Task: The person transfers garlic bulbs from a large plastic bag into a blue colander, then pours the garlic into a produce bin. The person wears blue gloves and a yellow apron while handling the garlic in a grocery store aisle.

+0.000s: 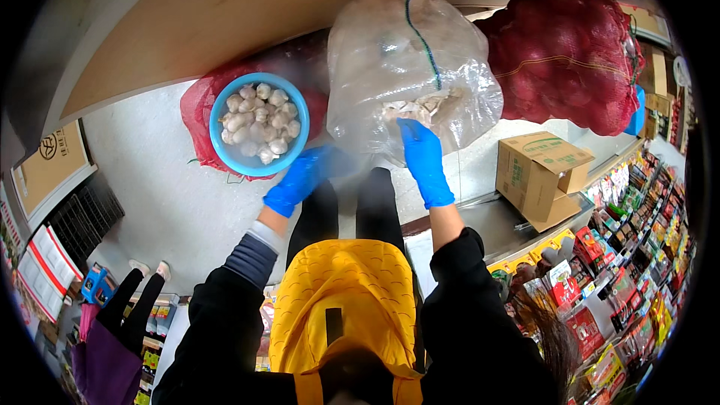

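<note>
A large clear plastic sack [382,62] bulges in front of me, with a dark cord down its upper side. At a torn opening low on it, pale papery skins [419,107] show. The gloved fingertips of my right hand [424,160] touch the left side of this opening; whether they pinch anything is hidden. My left hand [306,177], also in a blue glove, is blurred between the sack and a light-blue basin [216,124]. I cannot tell whether it holds something. Several garlic bulbs [261,115] lie in the basin, which rests on a red mesh bag [194,115].
A bulging red mesh sack [562,62] stands right of the plastic one. Nearer me on the right are an open cardboard box [529,174] and racks of packaged goods [613,287]. A tan panel [225,17] overhangs the far side. Another person [109,343] stands at lower left.
</note>
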A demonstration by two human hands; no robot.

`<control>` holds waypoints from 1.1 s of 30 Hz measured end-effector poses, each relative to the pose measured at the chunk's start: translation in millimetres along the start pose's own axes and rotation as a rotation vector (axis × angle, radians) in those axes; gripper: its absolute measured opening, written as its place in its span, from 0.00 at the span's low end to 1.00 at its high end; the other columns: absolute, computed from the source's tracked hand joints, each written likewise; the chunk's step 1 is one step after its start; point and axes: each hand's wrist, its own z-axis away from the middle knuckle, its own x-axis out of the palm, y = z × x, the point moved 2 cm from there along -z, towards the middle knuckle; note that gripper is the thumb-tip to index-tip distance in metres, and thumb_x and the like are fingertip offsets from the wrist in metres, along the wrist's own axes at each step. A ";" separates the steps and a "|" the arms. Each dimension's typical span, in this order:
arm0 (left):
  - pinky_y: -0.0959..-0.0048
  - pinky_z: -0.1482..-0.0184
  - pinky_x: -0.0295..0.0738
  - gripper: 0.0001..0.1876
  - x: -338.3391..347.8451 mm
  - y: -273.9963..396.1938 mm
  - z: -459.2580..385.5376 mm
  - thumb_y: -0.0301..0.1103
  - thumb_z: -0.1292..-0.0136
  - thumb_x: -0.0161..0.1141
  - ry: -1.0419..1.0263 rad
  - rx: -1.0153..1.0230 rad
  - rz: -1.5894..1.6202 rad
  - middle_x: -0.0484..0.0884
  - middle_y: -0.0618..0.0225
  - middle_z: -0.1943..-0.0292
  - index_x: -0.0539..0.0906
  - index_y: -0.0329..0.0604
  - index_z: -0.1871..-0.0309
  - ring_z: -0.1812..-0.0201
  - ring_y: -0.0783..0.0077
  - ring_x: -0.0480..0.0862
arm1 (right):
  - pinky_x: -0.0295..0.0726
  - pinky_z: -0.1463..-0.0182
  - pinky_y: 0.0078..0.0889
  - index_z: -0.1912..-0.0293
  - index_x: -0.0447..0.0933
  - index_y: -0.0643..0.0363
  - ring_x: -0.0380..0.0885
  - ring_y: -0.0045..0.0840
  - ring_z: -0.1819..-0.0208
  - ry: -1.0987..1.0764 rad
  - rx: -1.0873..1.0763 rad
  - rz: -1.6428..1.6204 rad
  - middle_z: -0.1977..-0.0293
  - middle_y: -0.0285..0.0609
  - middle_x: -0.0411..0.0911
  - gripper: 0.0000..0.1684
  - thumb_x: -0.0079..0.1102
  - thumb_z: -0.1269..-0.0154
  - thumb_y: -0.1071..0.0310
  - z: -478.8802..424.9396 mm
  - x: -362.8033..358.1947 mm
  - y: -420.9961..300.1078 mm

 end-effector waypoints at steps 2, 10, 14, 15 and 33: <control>0.68 0.48 0.68 0.15 54.8 28.0 -29.7 0.33 0.36 0.41 0.010 0.106 -0.199 0.76 0.54 0.57 0.71 0.30 0.53 0.55 0.61 0.76 | 0.70 0.52 0.35 0.55 0.72 0.57 0.72 0.37 0.55 -0.048 -0.114 0.210 0.58 0.47 0.73 0.15 0.50 0.44 0.67 -13.0 2.9 -1.0; 0.61 0.67 0.72 0.11 57.9 36.8 -99.0 0.27 0.48 0.47 0.341 0.550 -1.510 0.78 0.53 0.72 0.78 0.41 0.63 0.69 0.54 0.79 | 0.72 0.62 0.39 0.52 0.71 0.46 0.73 0.34 0.60 -0.068 -0.356 0.827 0.64 0.42 0.75 0.24 0.57 0.54 0.66 -41.7 23.1 -15.1; 0.62 0.68 0.72 0.10 43.5 42.0 -89.1 0.29 0.49 0.50 0.416 0.503 -1.686 0.79 0.57 0.75 0.78 0.43 0.64 0.73 0.56 0.79 | 0.72 0.64 0.37 0.53 0.72 0.45 0.74 0.33 0.64 -0.162 -0.411 0.761 0.64 0.42 0.75 0.24 0.55 0.54 0.68 -53.2 22.1 -3.9; 0.62 0.68 0.72 0.10 37.5 47.7 -87.8 0.29 0.50 0.50 0.435 0.456 -1.776 0.79 0.58 0.76 0.78 0.43 0.64 0.74 0.57 0.79 | 0.72 0.67 0.36 0.51 0.72 0.44 0.75 0.33 0.68 -0.144 -0.475 0.713 0.65 0.41 0.76 0.25 0.54 0.55 0.69 -55.8 19.9 0.4; 0.62 0.62 0.72 0.14 31.3 52.0 -100.7 0.31 0.45 0.47 0.367 0.414 -1.979 0.78 0.55 0.69 0.74 0.40 0.56 0.68 0.54 0.79 | 0.72 0.62 0.38 0.52 0.71 0.53 0.73 0.39 0.65 -0.326 -0.271 0.251 0.63 0.53 0.72 0.22 0.52 0.49 0.60 -61.8 66.8 15.9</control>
